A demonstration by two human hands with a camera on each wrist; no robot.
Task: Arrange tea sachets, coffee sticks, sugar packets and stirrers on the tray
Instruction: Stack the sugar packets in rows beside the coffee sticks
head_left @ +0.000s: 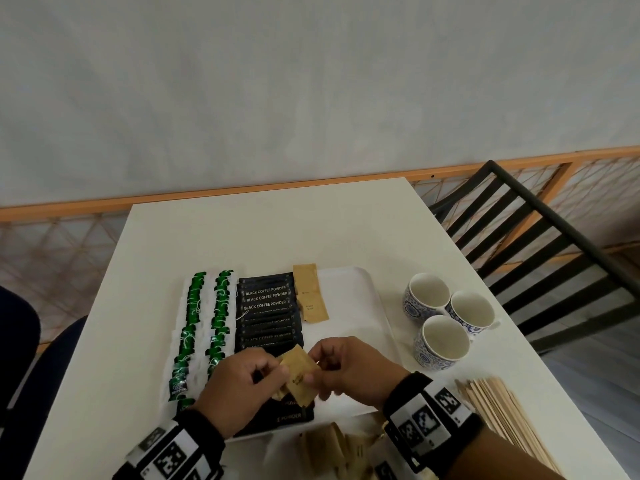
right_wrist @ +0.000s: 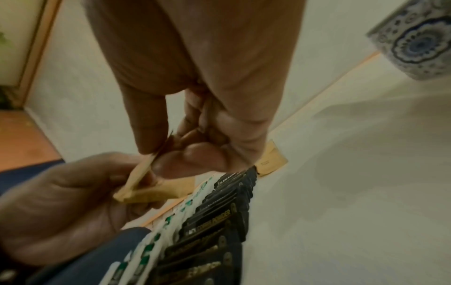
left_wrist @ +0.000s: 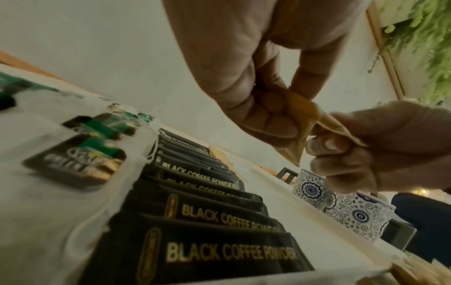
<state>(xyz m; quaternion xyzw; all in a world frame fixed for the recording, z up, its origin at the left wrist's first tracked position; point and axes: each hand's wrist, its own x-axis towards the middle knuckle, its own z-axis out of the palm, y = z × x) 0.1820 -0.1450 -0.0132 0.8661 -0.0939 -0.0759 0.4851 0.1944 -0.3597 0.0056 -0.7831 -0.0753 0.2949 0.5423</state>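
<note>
Both hands meet just above the near end of the white tray (head_left: 349, 282): my left hand (head_left: 239, 386) and my right hand (head_left: 349, 367) each pinch brown sugar packets (head_left: 299, 374) between thumb and fingers. On the tray, tea sachets (head_left: 204, 323) line the left side, black coffee sticks (head_left: 268, 313) run beside them, and two more sugar packets (head_left: 310, 296) lie at the far end. Wooden stirrers (head_left: 502, 410) rest right of the tray.

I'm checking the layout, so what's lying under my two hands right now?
Under the hands, which pinch brown sugar packets, lie the near black coffee sticks on the white tray. How the covered sticks are aligned cannot be seen.
</note>
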